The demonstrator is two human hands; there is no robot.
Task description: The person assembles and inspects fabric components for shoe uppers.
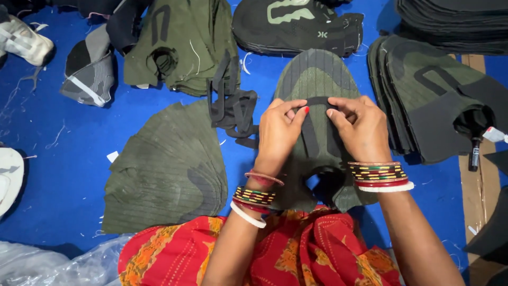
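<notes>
- Left hand (278, 132) and right hand (360, 127): fingertips pinched on a black strip (317, 101), one hand at each end.
- Strip lies flat across the olive knit shoe upper (317, 74), mid-panel, directly under both thumbs.
- Upper: ribbed, rounded toe, resting on blue table (53, 175) above the red patterned cloth (296, 254).
- Loose black strips (233, 106) just left; stack of olive uppers (169, 169) further left.

Shoe upper (317, 79) on the mat (47, 175), between a fanned stack (164, 169) left and a pile (423, 95) right
</notes>
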